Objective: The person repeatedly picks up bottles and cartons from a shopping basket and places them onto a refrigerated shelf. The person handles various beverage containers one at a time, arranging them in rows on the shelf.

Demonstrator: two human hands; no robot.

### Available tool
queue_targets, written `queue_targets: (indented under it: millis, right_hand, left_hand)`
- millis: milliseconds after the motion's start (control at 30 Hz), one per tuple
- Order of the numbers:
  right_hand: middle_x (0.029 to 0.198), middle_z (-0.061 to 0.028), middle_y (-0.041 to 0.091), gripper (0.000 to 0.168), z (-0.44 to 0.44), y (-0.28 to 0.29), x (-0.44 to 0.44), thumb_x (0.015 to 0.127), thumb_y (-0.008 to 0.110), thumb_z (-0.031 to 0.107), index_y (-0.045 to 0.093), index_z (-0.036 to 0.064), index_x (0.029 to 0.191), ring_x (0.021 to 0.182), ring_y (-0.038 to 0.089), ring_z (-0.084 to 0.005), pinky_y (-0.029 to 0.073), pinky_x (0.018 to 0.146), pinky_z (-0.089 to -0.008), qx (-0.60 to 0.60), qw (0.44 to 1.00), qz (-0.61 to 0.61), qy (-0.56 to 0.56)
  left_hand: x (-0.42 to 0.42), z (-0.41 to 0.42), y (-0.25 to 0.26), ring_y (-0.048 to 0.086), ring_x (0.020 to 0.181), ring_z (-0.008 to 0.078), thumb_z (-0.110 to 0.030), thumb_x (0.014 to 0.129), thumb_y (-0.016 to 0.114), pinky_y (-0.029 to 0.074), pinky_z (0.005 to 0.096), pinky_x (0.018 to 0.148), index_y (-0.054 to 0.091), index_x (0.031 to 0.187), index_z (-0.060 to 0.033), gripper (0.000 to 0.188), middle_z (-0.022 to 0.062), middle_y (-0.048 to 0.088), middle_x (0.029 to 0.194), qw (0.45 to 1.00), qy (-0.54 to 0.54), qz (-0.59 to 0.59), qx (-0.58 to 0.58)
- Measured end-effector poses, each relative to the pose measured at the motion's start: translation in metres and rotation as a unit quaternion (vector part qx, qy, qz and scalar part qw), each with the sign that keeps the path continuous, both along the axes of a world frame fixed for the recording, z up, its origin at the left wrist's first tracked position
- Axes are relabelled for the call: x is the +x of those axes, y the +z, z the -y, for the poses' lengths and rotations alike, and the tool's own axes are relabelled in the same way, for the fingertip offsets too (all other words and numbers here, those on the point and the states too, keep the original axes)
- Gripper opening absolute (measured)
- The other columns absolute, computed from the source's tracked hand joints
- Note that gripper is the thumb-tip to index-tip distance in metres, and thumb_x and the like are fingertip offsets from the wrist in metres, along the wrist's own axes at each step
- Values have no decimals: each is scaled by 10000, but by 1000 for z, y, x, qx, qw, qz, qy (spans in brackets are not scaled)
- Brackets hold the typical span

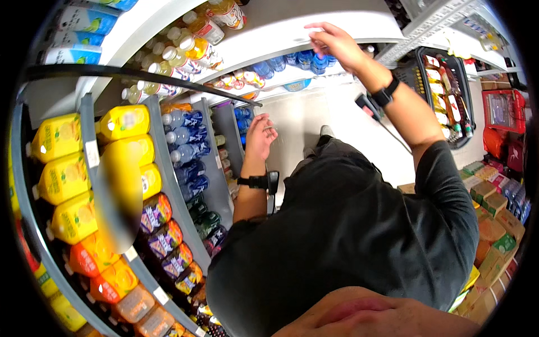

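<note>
My left hand (260,137) is raised beside the drink shelves with its fingers loosely curled and nothing in it. Near it are blue-labelled bottles (188,137) on a grey shelf. Farther up, my right hand (330,40) reaches over the edge of a white shelf (282,36), fingers apart and empty. Below that hand, blue-capped bottles (319,62) stand on a lower shelf level. Bottles of pale and amber drink (196,46) stand in rows on the white shelf to the left of it. Each wrist wears a black strap with a small device.
Yellow juice bottles (65,179) fill the shelf at the left, behind a dark rail (139,75). A black crate (470,101) of bottles stands on the right, near a perforated metal upright (425,27). Stacked cartons (492,227) lie at the lower right. Pale floor (301,113) shows between.
</note>
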State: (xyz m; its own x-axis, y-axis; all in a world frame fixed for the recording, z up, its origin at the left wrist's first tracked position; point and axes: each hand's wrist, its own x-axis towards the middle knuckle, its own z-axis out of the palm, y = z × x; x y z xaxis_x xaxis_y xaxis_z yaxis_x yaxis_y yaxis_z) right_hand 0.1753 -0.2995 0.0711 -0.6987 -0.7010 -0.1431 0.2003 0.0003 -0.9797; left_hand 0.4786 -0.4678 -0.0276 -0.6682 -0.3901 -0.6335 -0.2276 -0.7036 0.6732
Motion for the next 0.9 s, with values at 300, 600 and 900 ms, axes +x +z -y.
queue_targets:
  millis: [300,600,900]
  right_hand:
    - [1019,-203,686,429,251,-4,-168,890,685,349,663,-31,1088,918,658,-316,528,803,-411,160,854,-488,-82]
    - [1022,-216,685,489,308,-34,-184,880,699,427,613,5,1113,975,647,-378,521,866,-435,-73,836,-519,-160]
    - [1036,-129,671,349,140,18,-183,998,570,322,626,18,1160,942,639,-225,549,779,-384,-180,972,-121,-89]
  left_hand:
    - [-26,-9,-84,568,812,147,-182,1006,543,489,314,748,572,1123,-93,149,28,577,921,995,35,-83,-47]
    - [-73,14,-92,554,789,141,-109,998,520,476,298,759,571,1112,-56,136,35,572,909,975,-12,-133,-177]
    - [-264,52,30,599,889,102,-83,951,599,503,261,777,579,1142,-2,208,52,635,952,807,-22,-352,-474]
